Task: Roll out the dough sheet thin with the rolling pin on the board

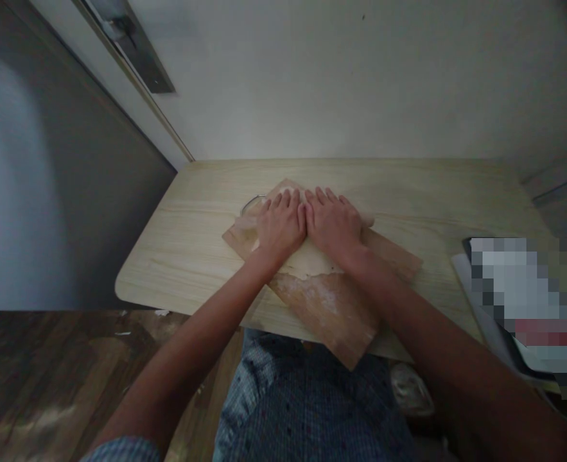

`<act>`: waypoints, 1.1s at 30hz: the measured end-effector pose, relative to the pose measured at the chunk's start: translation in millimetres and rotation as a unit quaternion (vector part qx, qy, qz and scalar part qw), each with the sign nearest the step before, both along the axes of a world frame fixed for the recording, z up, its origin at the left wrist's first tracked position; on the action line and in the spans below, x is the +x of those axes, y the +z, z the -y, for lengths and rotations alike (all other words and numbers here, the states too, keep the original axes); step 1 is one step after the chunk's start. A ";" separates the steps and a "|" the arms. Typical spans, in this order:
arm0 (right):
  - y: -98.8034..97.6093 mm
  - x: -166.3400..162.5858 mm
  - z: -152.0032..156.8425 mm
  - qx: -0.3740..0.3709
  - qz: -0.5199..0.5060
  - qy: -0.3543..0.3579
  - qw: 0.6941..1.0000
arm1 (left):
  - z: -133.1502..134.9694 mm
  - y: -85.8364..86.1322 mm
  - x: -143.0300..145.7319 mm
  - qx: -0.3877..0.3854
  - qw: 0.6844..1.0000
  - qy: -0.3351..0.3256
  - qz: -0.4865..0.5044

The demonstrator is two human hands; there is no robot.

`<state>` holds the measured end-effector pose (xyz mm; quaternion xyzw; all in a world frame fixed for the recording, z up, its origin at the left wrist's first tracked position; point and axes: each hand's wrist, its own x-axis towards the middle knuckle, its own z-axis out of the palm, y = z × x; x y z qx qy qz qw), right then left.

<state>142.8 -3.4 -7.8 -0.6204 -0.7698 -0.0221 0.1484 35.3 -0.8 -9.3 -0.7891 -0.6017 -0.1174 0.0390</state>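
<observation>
A flat sheet of pale dough (309, 262) lies on a brown paper sheet (331, 305), which is set askew on the table. Across the dough runs a light wooden rolling pin (368, 221), mostly covered by my hands; only its ends show at either side. My left hand (282, 221) rests palm down on the pin with its fingers stretched forward. Beside it, my right hand (332, 221) lies flat on the pin too, fingers extended. The two thumbs meet in the middle. Just behind my left hand, part of a thin metal loop (252, 203) shows; the rest is hidden.
The light wood table (167, 237) stands against a white door (312, 83) with a metal handle plate (139, 51). A dark-edged item with a blurred-out surface (514, 301) is at the right edge. One corner of the paper hangs over the table's front edge, above my lap.
</observation>
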 end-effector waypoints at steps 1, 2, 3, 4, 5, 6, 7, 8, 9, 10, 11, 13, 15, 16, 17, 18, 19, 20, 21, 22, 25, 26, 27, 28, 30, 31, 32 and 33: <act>0.8 0.0 -5.3 -0.006 -0.001 -0.002 1.000 | -4.7 0.4 0.7 -0.003 1.000 0.004 0.004; 1.4 0.0 -10.8 -0.012 -0.004 -0.004 1.000 | -9.7 0.6 1.4 -0.006 1.000 0.007 0.009; 1.9 0.0 -16.6 -0.019 -0.007 -0.006 1.000 | -14.7 0.7 1.8 -0.007 1.000 0.008 0.014; 2.3 -0.1 -22.3 -0.026 -0.011 -0.007 1.000 | -19.8 0.6 2.2 -0.009 1.000 0.007 0.019; 2.5 -0.2 -28.0 -0.034 -0.014 -0.006 0.999 | -25.0 0.5 2.4 -0.012 1.000 0.006 0.023; 2.8 -0.3 -33.5 -0.042 -0.016 -0.004 0.999 | -30.1 0.4 2.6 -0.017 0.999 0.004 0.027; 3.2 -0.2 -38.7 -0.048 -0.015 -0.001 0.999 | -35.1 0.4 2.8 -0.023 0.999 0.006 0.030; 3.7 -0.1 -43.6 -0.052 -0.013 0.001 0.999 | -40.0 0.4 3.0 -0.028 0.999 0.010 0.031; 4.3 0.2 -48.2 -0.055 -0.010 0.003 0.998 | -44.7 0.6 3.4 -0.033 0.999 0.015 0.031; 4.9 0.5 -52.5 -0.057 -0.007 0.005 0.998 | -49.2 0.9 3.8 -0.037 0.999 0.020 0.030; 5.7 0.8 -56.4 -0.059 -0.005 0.007 0.998 | -53.5 1.3 4.3 -0.042 0.998 0.024 0.030; 7.5 1.4 -63.4 -0.066 -0.003 0.009 0.998 | -61.1 2.3 5.3 -0.050 0.998 0.028 0.030; 9.4 1.4 -69.2 -0.074 -0.004 0.011 0.997 | -67.7 3.3 6.2 -0.061 0.997 0.029 0.032; 10.3 1.2 -71.7 -0.078 -0.007 0.009 0.997 | -70.8 3.7 6.6 -0.067 0.997 0.031 0.034; 11.2 0.9 -74.1 -0.082 -0.008 0.006 0.997 | -73.7 3.9 6.8 -0.073 0.996 0.034 0.035; 11.9 0.5 -76.1 -0.084 -0.008 0.003 0.996 | -76.5 4.1 7.0 -0.077 0.996 0.037 0.037; 12.6 0.1 -77.9 -0.085 -0.006 -0.001 0.996 | -79.0 4.1 7.0 -0.080 0.995 0.040 0.039; 13.0 -0.3 -79.4 -0.087 -0.003 -0.005 0.996 | -81.1 4.0 7.0 -0.082 0.995 0.043 0.041; 13.4 -0.6 -80.4 -0.087 0.001 -0.007 0.996 | -82.9 3.8 6.9 -0.083 0.995 0.045 0.043; 13.5 -0.9 -81.0 -0.087 0.003 -0.009 0.996 | -84.2 3.6 6.8 -0.084 0.994 0.046 0.044; 13.3 -0.8 -79.6 -0.080 0.001 -0.014 0.997 | -84.5 3.0 6.8 -0.081 0.994 0.055 0.041; 13.0 -0.7 -78.2 -0.075 -0.002 -0.015 0.997 | -83.3 2.9 6.7 -0.076 0.995 0.057 0.038; 12.8 -0.7 -76.5 -0.069 -0.003 -0.016 0.997 | -81.5 2.8 6.6 -0.068 0.995 0.059 0.033; 12.4 -0.7 -74.3 -0.065 -0.003 -0.017 0.998 | -79.1 2.8 6.4 -0.060 0.996 0.060 0.028; 11.7 -1.2 -69.0 -0.060 0.000 -0.021 0.998 | -72.3 2.7 5.6 -0.044 0.997 0.056 0.021; 11.2 -1.7 -65.9 -0.059 0.003 -0.022 0.998 | -68.1 2.6 5.1 -0.036 0.998 0.052 0.019; 10.7 -2.4 -62.4 -0.058 0.007 -0.024 0.998 | -63.5 2.5 4.6 -0.028 0.998 0.050 0.019; 10.1 -3.1 -58.6 -0.056 0.011 -0.027 0.998 | -58.5 2.4 4.1 -0.020 0.998 0.048 0.020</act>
